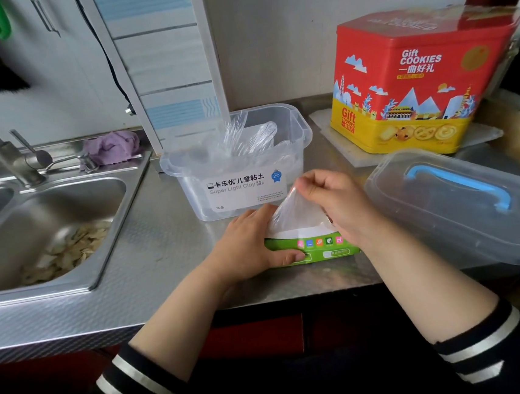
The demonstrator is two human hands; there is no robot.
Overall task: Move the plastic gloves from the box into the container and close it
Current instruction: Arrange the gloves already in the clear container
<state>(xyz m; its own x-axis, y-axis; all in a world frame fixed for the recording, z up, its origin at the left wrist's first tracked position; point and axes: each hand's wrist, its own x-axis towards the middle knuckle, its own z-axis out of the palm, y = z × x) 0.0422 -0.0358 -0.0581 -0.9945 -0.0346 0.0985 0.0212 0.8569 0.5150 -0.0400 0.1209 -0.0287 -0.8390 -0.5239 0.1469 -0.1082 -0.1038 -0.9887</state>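
We are pulling a glove [297, 214] out of the green box [317, 250].
Our left hand [250, 245] is gripping the box; our right hand [332, 199] is pinching the glove.

Green box [313, 250] dispensing a clear glove [295, 214], before open container [236, 167] holding gloves; lid [463, 209] rightward.

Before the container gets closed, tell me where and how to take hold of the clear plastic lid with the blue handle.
Grip the blue handle on top of the clear plastic lid, coming from above. The lid lies flat on the steel counter, handle up. The handle arches clear of the lid, so fingers could probably hook under it. The right hand, nearer the lid, now pinches a thin plastic glove.
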